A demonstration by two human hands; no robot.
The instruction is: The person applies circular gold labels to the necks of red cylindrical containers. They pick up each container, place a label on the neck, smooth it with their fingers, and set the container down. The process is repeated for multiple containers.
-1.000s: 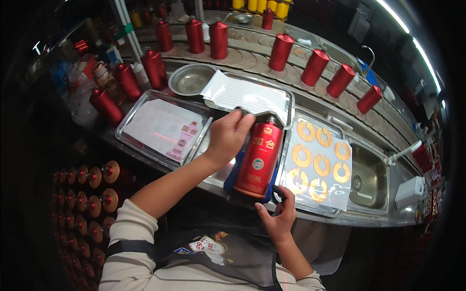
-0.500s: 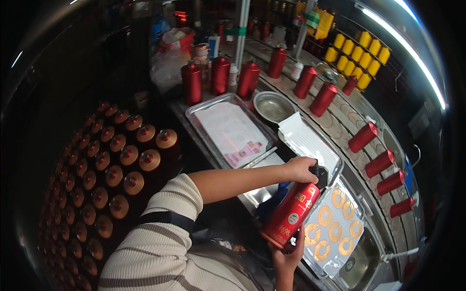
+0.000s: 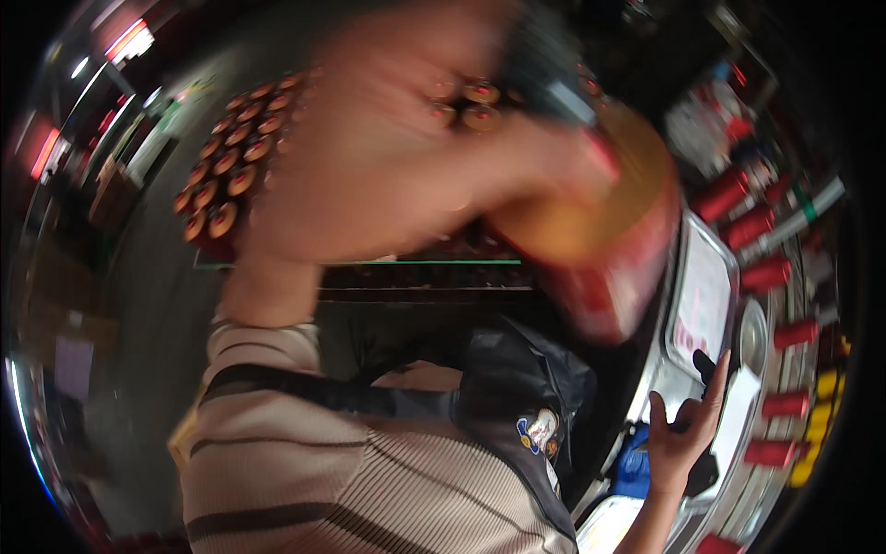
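Observation:
My left hand [image 3: 397, 175] looms large and blurred across the upper middle. Its fingers close around the top of a red bottle [image 3: 614, 295] with a gold shoulder, held up near the trays. A dark blurred shape covers part of the fingers, so the exact grip is hard to make out. Lower right, my right hand [image 3: 685, 439] holds nothing, with thumb and index finger stretched apart. Something black sits by its fingertips. A blue cloth [image 3: 633, 462] lies beside that hand.
Rows of gold-topped bottles [image 3: 242, 152] stand at the upper left behind a green-edged rim. On the right are a metal tray [image 3: 684, 277] with a white sheet, a round metal bowl [image 3: 752, 334], and several red bottles [image 3: 768, 274] along the conveyor.
My left hand has carried the red bottle up and left, away from the right hand, which has let go of it. The whole view has turned left toward the rows of bottles.

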